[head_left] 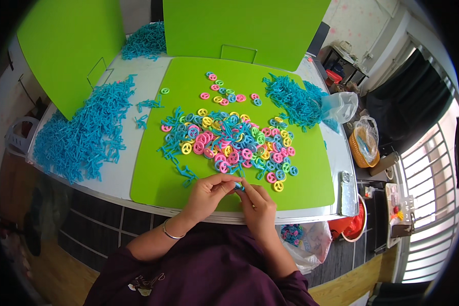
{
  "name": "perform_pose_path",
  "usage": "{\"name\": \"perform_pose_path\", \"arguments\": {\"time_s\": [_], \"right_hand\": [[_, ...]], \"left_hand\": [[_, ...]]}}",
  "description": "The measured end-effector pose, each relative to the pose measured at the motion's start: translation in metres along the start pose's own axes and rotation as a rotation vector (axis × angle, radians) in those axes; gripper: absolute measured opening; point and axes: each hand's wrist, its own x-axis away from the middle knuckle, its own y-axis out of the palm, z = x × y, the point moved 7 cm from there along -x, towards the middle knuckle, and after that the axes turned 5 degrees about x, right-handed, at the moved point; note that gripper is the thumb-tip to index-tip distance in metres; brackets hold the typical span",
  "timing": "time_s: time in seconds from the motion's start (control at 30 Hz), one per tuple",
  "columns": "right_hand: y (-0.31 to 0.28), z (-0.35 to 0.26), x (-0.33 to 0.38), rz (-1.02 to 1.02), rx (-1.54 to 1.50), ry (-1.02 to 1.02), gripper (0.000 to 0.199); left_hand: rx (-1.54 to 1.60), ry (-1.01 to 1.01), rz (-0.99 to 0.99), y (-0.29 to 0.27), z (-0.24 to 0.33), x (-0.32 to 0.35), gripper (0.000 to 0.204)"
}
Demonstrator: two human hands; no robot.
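Above the near edge of the green board [160,176], my left hand [210,196] and my right hand [257,205] meet fingertip to fingertip. Both are closed on a small blue plastic piece [238,186], mostly covered by the fingers. Just beyond them lies a wide heap of small plastic wheels [204,138] in pink, yellow, blue and green, each ring-shaped with spokes. Blue forked plastic pieces [184,170] are mixed into that heap, some near my left hand. A yellow wheel [278,186] rests to the right of my right hand.
Large piles of blue plastic pieces stand at the left [89,130], far left [147,42] and right [296,99]. Upright green panels [239,30] rise at the back. A phone [348,194] lies at the right table edge. Below it hangs a plastic bag [311,245] with parts inside.
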Motion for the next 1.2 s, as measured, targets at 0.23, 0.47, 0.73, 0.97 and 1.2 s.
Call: {"name": "perform_pose_path", "arguments": {"time_s": [0.23, 0.47, 0.73, 0.97, 1.2], "right_hand": [[-0.038, -0.005, 0.008, 0.145, 0.003, -0.342, 0.035], [-0.040, -0.014, 0.012, -0.065, -0.227, -0.496, 0.022], [-0.024, 0.050, 0.013, -0.095, -0.834, 0.475, 0.016], [-0.016, 0.053, 0.005, -0.065, -0.821, 0.495, 0.016], [0.004, 0.047, -0.023, -0.111, -0.914, 0.388, 0.013]], "left_hand": [[0.400, -0.448, -0.009, -0.005, -0.007, 0.009, 0.021], [-0.250, -0.222, -0.162, 0.024, 0.023, -0.007, 0.021], [-1.346, 0.529, -0.111, 0.023, 0.045, -0.081, 0.016], [-1.229, 0.468, -0.095, 0.021, 0.056, -0.075, 0.016], [-0.035, -0.187, -0.053, -0.011, 0.022, -0.051, 0.015]]}}
